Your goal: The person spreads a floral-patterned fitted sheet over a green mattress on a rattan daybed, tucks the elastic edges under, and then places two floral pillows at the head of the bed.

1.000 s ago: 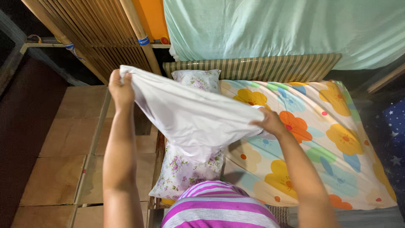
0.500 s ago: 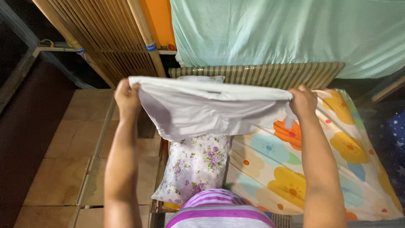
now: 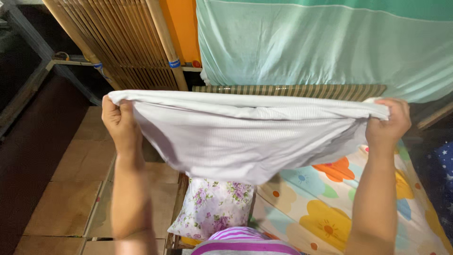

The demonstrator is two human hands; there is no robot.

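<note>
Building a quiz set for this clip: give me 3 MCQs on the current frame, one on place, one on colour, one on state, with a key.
1. Where is the floral pillow?
A. Below the stretched white cloth, at the bed's left edge
B. On the wooden floor
C. Against the green curtain

2. What colour is the cloth held between the hands?
A. Orange
B. White
C. Navy with stars

3. How is the cloth held?
A. Bunched in one hand
B. Lying flat on the bed
C. Stretched wide in the air, one top corner in each hand

Key:
1 A, the pillow shows under the cloth's hanging edge, beside the flowered bedsheet.
2 B, it is plain white with a fine rib.
3 C, the left hand and right hand each grip an end, fingers closed, arms spread.
</note>
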